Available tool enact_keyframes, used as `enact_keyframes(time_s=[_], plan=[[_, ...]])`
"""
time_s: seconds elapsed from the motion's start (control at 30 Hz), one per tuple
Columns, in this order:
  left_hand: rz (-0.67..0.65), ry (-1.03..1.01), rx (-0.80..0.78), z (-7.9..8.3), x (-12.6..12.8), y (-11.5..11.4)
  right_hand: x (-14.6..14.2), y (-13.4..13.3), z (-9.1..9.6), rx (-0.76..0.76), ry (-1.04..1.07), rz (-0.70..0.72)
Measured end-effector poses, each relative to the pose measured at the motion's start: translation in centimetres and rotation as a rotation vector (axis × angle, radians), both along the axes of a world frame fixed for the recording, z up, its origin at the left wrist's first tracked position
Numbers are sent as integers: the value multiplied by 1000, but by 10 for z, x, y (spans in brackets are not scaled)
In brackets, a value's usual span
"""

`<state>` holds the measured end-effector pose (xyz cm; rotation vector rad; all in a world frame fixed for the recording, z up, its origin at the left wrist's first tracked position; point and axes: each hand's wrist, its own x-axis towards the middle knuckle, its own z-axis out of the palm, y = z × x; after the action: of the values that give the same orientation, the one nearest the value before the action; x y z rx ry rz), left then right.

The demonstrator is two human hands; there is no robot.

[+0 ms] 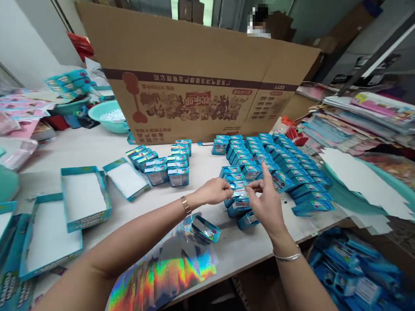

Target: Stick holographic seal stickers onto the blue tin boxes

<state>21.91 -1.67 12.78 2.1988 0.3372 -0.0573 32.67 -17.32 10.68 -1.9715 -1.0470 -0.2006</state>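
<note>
My left hand [218, 191] is closed in a pinch at the top of a small blue box [239, 185] in the front row. Opposite it, my right hand [267, 207] pinches at the same box top, its index finger raised. Something thin and shiny shows between the fingertips, too small to name. More blue boxes [251, 172] stand packed together behind and around both hands. Below the left wrist, an opened blue box [205, 229] lies tilted beside a holographic sheet [165, 268], with small white pieces showing in it.
Blue trays [87, 223] with white insides lie at left, near upright blue boxes [178, 175]. A large cardboard carton [201, 56] blocks the back. A green bowl [125, 125] of white pieces stands behind. Paper stacks [372, 112] and a bag of blue boxes [353, 270] are at right.
</note>
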Motion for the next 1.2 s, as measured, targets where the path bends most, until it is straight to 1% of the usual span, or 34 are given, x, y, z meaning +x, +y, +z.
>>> enact_keyframes(time_s=[0.1, 0.23, 0.33, 0.47, 0.57, 0.73, 0.83, 0.9, 0.97, 1.03, 1.07, 1.13, 1.2], plan=[[6, 34, 62, -6, 9, 4, 5, 3, -10, -31, -29, -9], [85, 39, 155, -9, 13, 14, 12, 19, -14, -53, -63, -2], [103, 61, 181, -11, 17, 20, 21, 31, -20, -96, -107, 17], [108, 120, 225, -23, 25, 22, 29, 39, -34, -184, -147, 17], [92, 143, 200, -34, 31, 22, 31, 39, -41, -209, -161, 34], [76, 180, 165, -45, 35, 22, 34, 40, -38, -257, -167, 15], [125, 211, 169, -49, 35, 21, 35, 40, -35, -279, -140, 16], [175, 218, 161, -50, 33, 23, 37, 39, -32, -231, -102, 31], [211, 190, 129, -45, 30, 29, 39, 36, -25, -151, -16, 50], [225, 127, 74, -35, 27, 38, 40, 33, -13, -72, 93, 68], [228, 73, 3, -30, 25, 42, 40, 31, -6, -43, 141, 80], [228, -58, -218, -18, 23, 49, 38, 30, 8, -18, 215, 118], [223, -172, -430, -10, 22, 52, 35, 29, 18, -16, 294, 173]])
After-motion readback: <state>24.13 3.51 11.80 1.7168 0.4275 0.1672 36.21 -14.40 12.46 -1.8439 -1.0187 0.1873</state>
